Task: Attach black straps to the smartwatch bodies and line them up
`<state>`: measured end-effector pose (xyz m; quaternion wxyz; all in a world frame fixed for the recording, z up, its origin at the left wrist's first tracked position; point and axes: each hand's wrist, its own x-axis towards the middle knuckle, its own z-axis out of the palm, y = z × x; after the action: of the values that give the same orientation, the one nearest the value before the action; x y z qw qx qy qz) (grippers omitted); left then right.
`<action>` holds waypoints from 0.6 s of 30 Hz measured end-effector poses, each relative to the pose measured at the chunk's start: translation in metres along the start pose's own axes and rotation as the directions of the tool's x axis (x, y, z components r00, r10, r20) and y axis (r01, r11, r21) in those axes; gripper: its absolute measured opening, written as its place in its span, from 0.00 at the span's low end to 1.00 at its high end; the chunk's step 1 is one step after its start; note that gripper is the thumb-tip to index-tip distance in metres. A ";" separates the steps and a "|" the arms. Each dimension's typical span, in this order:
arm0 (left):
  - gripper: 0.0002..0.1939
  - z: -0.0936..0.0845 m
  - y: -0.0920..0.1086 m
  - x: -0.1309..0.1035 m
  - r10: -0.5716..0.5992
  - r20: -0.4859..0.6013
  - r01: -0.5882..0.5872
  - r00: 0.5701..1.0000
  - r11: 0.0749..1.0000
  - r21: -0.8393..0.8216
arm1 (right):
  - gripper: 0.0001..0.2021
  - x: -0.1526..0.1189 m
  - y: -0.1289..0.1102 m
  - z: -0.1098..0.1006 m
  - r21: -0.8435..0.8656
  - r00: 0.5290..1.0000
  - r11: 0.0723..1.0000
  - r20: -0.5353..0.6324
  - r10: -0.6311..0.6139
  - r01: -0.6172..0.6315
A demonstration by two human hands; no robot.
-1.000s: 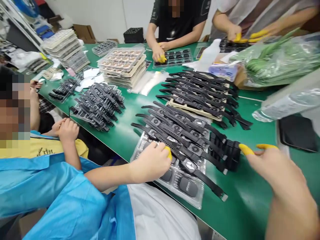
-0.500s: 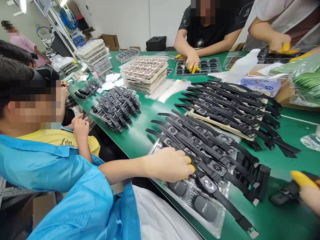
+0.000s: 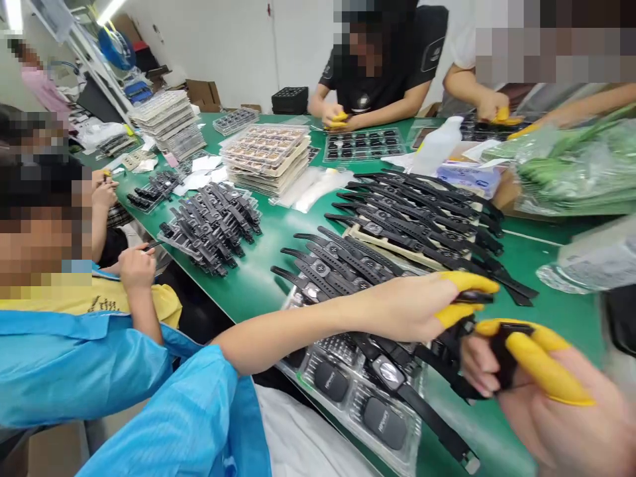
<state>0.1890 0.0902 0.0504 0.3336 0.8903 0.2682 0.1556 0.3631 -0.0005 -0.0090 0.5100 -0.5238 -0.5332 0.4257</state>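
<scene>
My left hand (image 3: 417,308), with yellow finger cots, pinches a black smartwatch (image 3: 474,297) above the right side of the near watch tray. Close by at the right, my right hand (image 3: 561,397), also in yellow finger cots, grips another dark smartwatch (image 3: 507,354) by its body. Beneath my left arm, several black-strapped watches (image 3: 322,268) lie slantwise across a clear plastic tray (image 3: 410,440). One watch with a bright, shiny face (image 3: 388,371) rests at its near end. Square black pieces with pale lettering (image 3: 382,421) sit in the tray's pockets.
Behind lies another tray of watches (image 3: 397,222). Further left are more watch piles (image 3: 213,225) and stacked trays (image 3: 265,156). A clear plastic bottle (image 3: 596,258) lies at right, near bagged green items (image 3: 571,175). Co-workers sit left and across the green table (image 3: 278,245).
My left hand has moved right from over the near tray and now holds a smartwatch. My right hand has come in from the right edge with its watch. The view has shifted slightly.
</scene>
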 end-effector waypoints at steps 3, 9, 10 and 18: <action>0.21 0.016 -0.009 -0.007 0.098 0.011 -0.098 0.995 0.995 -0.021 | 0.15 -0.014 -0.008 0.006 0.322 0.980 0.928 0.002 0.200 -0.190; 0.27 0.025 -0.025 -0.015 0.293 -0.069 -0.296 0.954 0.954 -0.044 | 0.21 -0.015 -0.002 0.004 0.391 0.971 0.889 0.120 0.209 -0.239; 0.26 0.025 -0.027 -0.014 0.310 -0.084 -0.314 0.947 0.949 -0.039 | 0.21 -0.014 -0.001 0.003 0.391 0.971 0.890 0.137 0.194 -0.233; 0.20 0.023 -0.024 -0.015 0.362 -0.106 -0.361 0.926 0.932 0.024 | 0.21 -0.014 -0.003 0.005 0.431 0.966 0.875 0.218 0.137 -0.221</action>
<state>0.1785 0.0848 0.0164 0.2824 0.9153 0.1176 0.2619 0.3572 -0.0141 -0.0084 0.5255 -0.3975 -0.4128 0.6289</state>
